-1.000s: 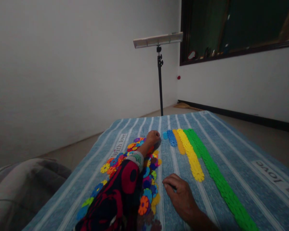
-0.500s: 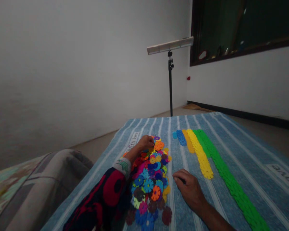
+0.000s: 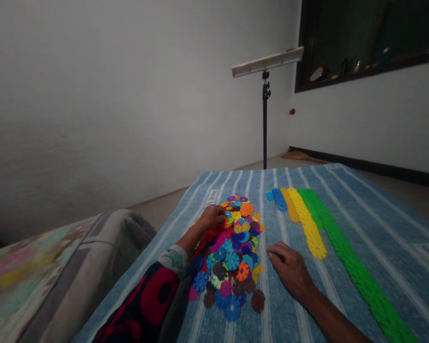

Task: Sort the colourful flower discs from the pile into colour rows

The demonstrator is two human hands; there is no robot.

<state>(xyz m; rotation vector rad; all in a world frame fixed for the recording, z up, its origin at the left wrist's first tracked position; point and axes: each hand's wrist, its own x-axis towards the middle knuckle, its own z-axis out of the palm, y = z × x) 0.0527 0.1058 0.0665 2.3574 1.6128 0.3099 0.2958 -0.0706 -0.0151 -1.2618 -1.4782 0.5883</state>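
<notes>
A pile of flat, flower-shaped plastic discs in many colours (image 3: 232, 252) lies on a blue striped cloth (image 3: 379, 224). My left hand (image 3: 212, 217) rests on the pile's far left edge with its fingers curled over the discs; what it grips is hidden. My right hand (image 3: 291, 272) lies palm down on the cloth just right of the pile, fingers bent, with a small dark thing under the fingertips. Further right run sorted rows of discs: a short blue row (image 3: 279, 199), an orange row (image 3: 291, 205), a yellow row (image 3: 307, 223) and a long green row (image 3: 346, 257).
A light bar on a black stand (image 3: 265, 119) rises behind the cloth's far edge. A folded grey blanket (image 3: 82, 271) lies at the left. White walls and a dark window (image 3: 372, 38) close off the back.
My left hand has drawn back from the far right of the pile to its left edge. The view has swung left, so everything sits further right. The right hand has stayed on the cloth.
</notes>
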